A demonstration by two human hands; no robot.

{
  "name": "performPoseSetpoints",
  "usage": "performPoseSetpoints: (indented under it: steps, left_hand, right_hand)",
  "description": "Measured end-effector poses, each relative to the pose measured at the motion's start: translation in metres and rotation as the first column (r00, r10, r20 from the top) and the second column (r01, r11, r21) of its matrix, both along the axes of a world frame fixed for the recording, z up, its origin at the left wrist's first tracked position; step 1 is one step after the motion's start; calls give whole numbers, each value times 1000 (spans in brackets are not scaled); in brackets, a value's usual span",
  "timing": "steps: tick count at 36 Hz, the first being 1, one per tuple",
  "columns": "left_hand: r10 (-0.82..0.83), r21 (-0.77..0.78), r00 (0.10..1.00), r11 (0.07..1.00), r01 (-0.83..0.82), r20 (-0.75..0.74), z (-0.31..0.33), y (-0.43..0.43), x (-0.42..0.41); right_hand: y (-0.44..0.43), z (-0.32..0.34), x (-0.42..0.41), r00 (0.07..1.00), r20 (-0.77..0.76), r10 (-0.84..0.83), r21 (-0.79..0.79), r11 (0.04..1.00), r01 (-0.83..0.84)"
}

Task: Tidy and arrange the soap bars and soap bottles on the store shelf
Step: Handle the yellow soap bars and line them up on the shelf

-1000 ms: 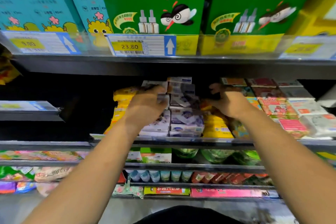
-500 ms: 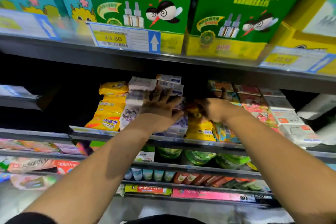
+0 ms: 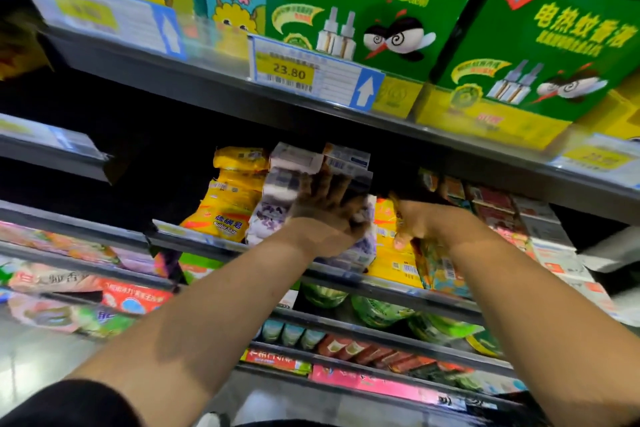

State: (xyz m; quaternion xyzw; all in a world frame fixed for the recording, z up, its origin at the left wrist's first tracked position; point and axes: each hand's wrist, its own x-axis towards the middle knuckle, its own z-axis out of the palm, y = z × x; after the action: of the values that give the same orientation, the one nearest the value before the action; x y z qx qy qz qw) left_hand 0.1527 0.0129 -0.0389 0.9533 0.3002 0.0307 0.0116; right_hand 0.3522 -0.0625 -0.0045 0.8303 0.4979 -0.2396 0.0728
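Presently, in the head view, the work is judged partway done. At frame centre the left hand (image 3: 329,211) lies with fingers spread flat against a leaning stack of white-and-purple soap boxes (image 3: 277,215), pressing rather than gripping. The right hand (image 3: 424,222) reaches into the dark recess just right of that stack, above the yellow soap packs (image 3: 391,253). Its fingers are hidden, so whether it grips anything cannot be told.

The shelf (image 3: 207,241) carries, from left to right, yellow sulfur soap bags (image 3: 230,198), the white-and-purple boxes, the yellow packs, then red-and-white soap boxes (image 3: 498,208) lying in rows. The right-hand rows look ordered. The centre stack tilts and needs squaring. No soap bottles are identifiable on this shelf.
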Motion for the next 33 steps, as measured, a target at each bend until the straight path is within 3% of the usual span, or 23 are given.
performPoseSetpoints:
  steps: [2,5,13,18,20,23,28,31,33]
  left_hand:
    - [-8,-25,1000,1000,9,28,-4,-2,5]
    - [-9,-95,998,995,3,-62,1,-1,9]
    - [-9,-146,993,989,-8,-115,5,0,10]
    - [-14,-159,991,987,-8,-133,6,1,9]
    - [-18,-167,990,986,-6,-139,8,1,8]
    - [-26,-220,996,976,8,-80,12,3,7]
    - [-48,-398,975,908,133,215,33,1,-3]
    - [-192,-451,879,799,398,437,40,-9,-18]
    - [-285,-452,807,710,541,518,41,-18,-28]
  right_hand:
    - [-2,-2,2,1000,-13,-17,40,999,18]
    - [-9,-2,4,998,-64,-24,97,995,30]
    - [-33,13,11,985,-168,-41,283,955,88]
    - [-58,32,-3,984,-139,-112,415,896,160]
    - [-68,34,-10,969,-199,-148,467,855,227]
    - [-86,33,-18,889,-408,-208,490,771,406]
    - [-113,25,-42,764,-623,-167,570,572,590]
    - [-125,20,-59,590,-806,-51,501,472,725]
    - [-132,17,-69,448,-892,57,422,458,783]
